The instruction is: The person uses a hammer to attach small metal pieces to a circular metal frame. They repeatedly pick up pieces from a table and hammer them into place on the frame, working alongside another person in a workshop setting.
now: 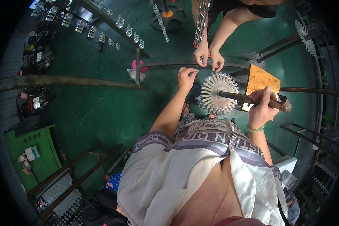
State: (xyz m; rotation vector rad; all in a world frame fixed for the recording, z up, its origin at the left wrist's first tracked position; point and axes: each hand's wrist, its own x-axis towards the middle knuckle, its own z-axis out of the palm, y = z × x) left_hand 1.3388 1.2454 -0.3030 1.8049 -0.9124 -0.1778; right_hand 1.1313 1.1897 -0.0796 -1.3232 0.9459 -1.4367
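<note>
A round wheel-like metal rack [219,94], its rim lined with many thin shiny strips, stands in front of my body. From its middle a dark metal rod [233,96] runs to the right. My right hand [263,110] is closed around the right part of this rod, thumb pointing up. Left of the wheel, my left hand [186,79] pinches a small metal piece [193,72]; its exact kind is too small to tell. Just beyond the wheel are a co-worker's two hands [217,60], fingers bent close to the rim, with a small metal piece in one of them.
A wooden board [263,81] stands right of the wheel. Horizontal metal bars [64,81] cross at left and right. Strips of shiny metal parts [161,24] hang at the back. A green cabinet [34,156] stands at left, a pink object [139,66] beyond the left bar.
</note>
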